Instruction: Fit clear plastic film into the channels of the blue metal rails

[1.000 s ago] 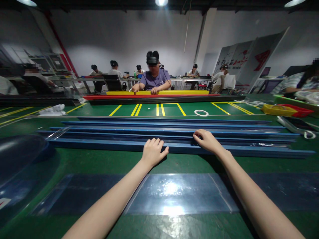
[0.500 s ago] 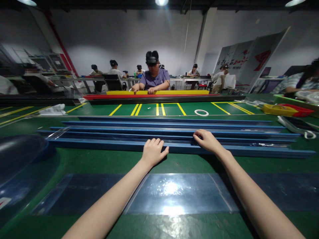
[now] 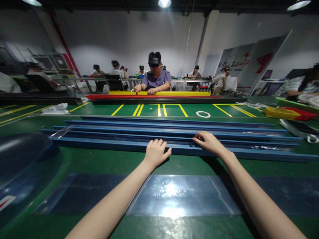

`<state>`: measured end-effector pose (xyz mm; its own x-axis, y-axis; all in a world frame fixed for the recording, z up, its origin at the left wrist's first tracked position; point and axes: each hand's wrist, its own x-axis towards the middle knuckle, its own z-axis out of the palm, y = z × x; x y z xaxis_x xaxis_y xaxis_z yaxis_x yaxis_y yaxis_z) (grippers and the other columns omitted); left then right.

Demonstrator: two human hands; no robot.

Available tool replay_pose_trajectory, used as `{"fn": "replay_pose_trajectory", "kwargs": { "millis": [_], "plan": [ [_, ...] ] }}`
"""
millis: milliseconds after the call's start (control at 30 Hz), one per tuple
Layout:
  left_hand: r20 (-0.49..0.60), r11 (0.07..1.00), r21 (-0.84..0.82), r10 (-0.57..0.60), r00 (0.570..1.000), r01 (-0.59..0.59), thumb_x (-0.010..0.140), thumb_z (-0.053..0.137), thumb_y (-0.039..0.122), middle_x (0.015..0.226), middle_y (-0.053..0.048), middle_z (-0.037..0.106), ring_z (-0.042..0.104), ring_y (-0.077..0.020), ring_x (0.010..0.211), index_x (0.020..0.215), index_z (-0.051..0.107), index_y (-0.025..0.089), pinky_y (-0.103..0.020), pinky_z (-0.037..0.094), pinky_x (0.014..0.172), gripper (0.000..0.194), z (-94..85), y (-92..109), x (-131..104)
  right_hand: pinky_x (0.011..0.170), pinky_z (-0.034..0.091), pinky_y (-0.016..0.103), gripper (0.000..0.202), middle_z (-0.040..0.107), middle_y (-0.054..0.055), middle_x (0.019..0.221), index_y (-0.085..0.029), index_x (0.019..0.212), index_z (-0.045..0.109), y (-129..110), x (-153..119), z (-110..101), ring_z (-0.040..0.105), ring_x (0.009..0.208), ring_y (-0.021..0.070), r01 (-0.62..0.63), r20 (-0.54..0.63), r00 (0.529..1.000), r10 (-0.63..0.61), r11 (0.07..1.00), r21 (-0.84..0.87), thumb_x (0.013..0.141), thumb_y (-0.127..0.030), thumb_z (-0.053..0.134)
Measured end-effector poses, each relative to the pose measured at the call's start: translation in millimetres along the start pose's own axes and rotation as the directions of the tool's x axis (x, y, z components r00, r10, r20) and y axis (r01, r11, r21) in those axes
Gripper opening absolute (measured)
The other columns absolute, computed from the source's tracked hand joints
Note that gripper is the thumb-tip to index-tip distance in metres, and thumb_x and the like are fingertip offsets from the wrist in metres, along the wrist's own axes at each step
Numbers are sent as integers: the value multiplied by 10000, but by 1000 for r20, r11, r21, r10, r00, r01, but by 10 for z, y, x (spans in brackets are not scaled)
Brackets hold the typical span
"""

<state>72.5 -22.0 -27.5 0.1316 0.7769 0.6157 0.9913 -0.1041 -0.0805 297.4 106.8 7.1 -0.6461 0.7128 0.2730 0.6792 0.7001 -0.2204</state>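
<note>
Several long blue rails (image 3: 99, 143) lie side by side across the green table, with channels along their length. My left hand (image 3: 156, 153) rests on the nearest rail, its fingers hooked over the upper edge and its thumb apart on the near side. Farther right, my right hand (image 3: 208, 141) has its fingers curled down at the channel of the same rail. Its fingertips are partly hidden, and whatever they pinch cannot be made out. A clear plastic sheet (image 3: 159, 192) lies flat in front of the rails, under my forearms, and reflects the ceiling light.
A rolled clear sheet (image 3: 22, 152) bulges at the left. Behind the rails lie a white ring (image 3: 203, 114), red strips (image 3: 149, 97) and yellow strips (image 3: 184, 94). Trays (image 3: 281, 113) and a phone (image 3: 299, 126) are at the right. A co-worker (image 3: 157, 79) sits opposite.
The view has shifted slightly, so the scene sits a little lower and farther right. Both hands keep nearly the same places on the rail; the right fingers have shifted slightly.
</note>
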Motion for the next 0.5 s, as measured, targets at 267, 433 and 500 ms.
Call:
{"fn": "replay_pose_trajectory", "kwargs": {
  "millis": [267,433,500],
  "plan": [
    [20,1000,-21,-8,1000,9,819,405,381,721,-47,587,511,-184,713,725,572,176,-319,320,633,280,-11,10,11,682,386,271,283,630,77,855,-180,791,593,-204,110,41,558,816,206,1,37,999,2,997,-76,740,-452,535],
    [30,1000,-25,-12,999,13,816,410,377,735,-52,592,511,-186,720,739,577,176,-321,324,640,273,-21,13,16,680,397,248,249,625,74,876,-173,858,594,-402,271,131,570,813,184,51,107,993,-47,998,-30,694,-359,616],
    [38,1000,-17,-13,999,14,815,411,377,737,-50,591,510,-185,722,740,577,175,-321,326,643,273,-25,14,17,666,397,238,257,627,70,866,-172,863,596,-488,326,150,576,802,179,59,124,991,-56,998,-19,678,-345,635]
  ]
}}
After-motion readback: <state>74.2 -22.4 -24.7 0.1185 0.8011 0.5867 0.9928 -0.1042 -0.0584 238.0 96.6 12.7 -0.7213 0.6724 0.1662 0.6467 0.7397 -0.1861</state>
